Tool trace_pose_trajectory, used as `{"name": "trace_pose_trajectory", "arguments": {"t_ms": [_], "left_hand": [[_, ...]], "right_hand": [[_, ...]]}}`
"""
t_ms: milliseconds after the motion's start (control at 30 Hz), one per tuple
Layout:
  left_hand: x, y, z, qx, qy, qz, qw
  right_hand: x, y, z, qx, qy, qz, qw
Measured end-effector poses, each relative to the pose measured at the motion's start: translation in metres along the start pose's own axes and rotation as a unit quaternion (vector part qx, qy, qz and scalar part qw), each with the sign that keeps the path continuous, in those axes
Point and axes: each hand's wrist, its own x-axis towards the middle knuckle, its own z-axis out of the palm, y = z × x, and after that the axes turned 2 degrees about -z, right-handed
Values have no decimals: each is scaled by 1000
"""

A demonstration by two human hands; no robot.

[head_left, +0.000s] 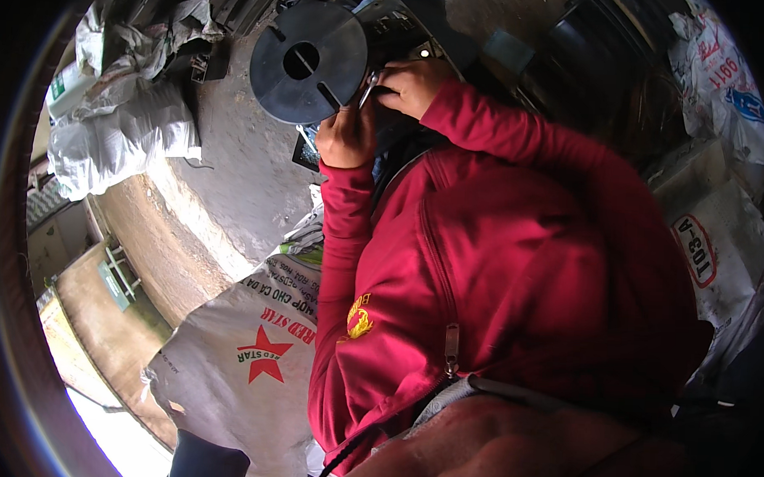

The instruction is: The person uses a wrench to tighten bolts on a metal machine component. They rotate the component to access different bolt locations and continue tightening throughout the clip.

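The left hand (348, 138) and right hand (414, 86) are pinching a slim metallic piece (369, 88) beside a dark grey slotted disc (330, 43). Lower left, a pale sack (214, 355) is bearing a red star (265, 354) and lettering (288, 325); upper right, a white bag (743, 137) is showing red-blue print (724, 74).

Place: a workshop, rough and cluttered by its look
Slotted disc (294, 94): dark, round, like a machine part
Floor (241, 166): bare, grey, scuffed, left of the slotted disc
Wrapped bundle (120, 145): white plastic, farther left of the slotted disc
Big sack (225, 393): pale, red-printed, below the slotted disc
Printed sacks (735, 137): far right of the slotted disc
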Motion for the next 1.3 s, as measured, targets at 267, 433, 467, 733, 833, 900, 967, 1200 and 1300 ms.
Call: {"name": "trace_pose_trajectory", "arguments": {"t_ms": [267,433,467,733,833,900,967,1200,1300], "left_hand": [[-6,1,-16,-70,-29,-37,996],[-65,4,-32,-315,-119,-295,894],[-80,0,-25,-270,-105,-264,920],[-33,13,-32,-2,-59,-29,998],[-18,18,-34,8,-22,-4,1000],[-18,14,-25,9,26,24,999],[-30,4,-15,26,-20,2,999],[-24,9,-24,-14,14,-1,1000],[-31,-9,-14,8,-43,3,999]], "right_hand": [[3,-3,-2,-17,-13,7,1000],[5,-3,-6,-16,-24,-6,1000],[5,-2,-5,-10,-23,-5,1000],[6,-3,-4,1,-23,-6,1000],[5,-4,-5,-15,-30,10,999],[6,-4,-5,-19,-43,17,999],[6,-4,-4,-6,-43,15,999],[4,0,-1,14,-21,15,1000],[2,-4,-1,5,-29,9,1000]]}}
